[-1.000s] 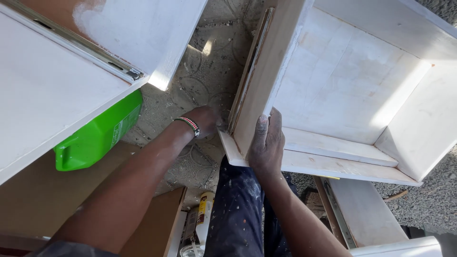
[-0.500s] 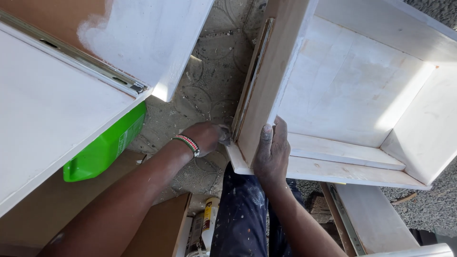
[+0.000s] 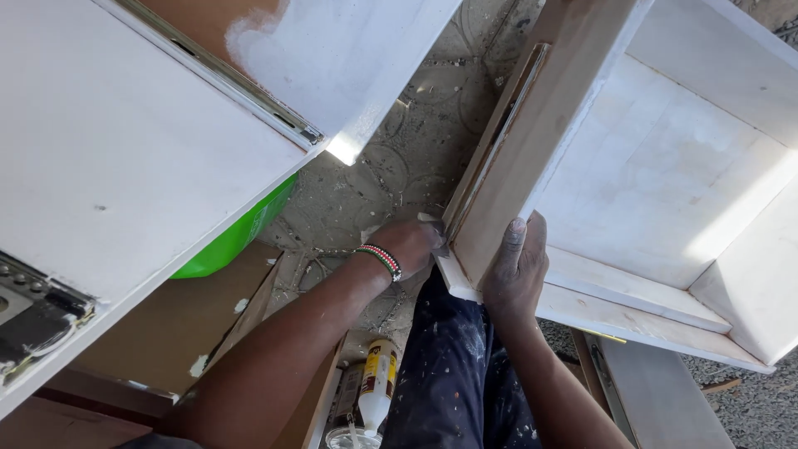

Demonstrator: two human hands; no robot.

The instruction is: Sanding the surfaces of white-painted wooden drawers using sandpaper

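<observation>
A white-painted wooden drawer (image 3: 665, 175) rests tilted on my lap, its open inside facing up. My right hand (image 3: 515, 266) grips the drawer's near corner, fingers laid over the bare wood side (image 3: 532, 158). My left hand (image 3: 411, 243), with a beaded bracelet on the wrist, presses a small grey piece of sandpaper (image 3: 438, 243) against the lower end of that outer side, beside the metal runner strip (image 3: 490, 150).
A large white panel with a metal slide rail (image 3: 125, 158) fills the left. A green plastic jug (image 3: 237, 237) lies under it. A glue bottle (image 3: 374, 387) and brown boards (image 3: 174, 333) lie below. Dusty patterned floor (image 3: 399, 166) sits between. Another white board (image 3: 657, 391) lies lower right.
The view has shifted, so everything sits further right and lower in frame. My left hand has stayed at the drawer's lower corner with the sandpaper, moving slightly along the edge. My right hand keeps its grip.
</observation>
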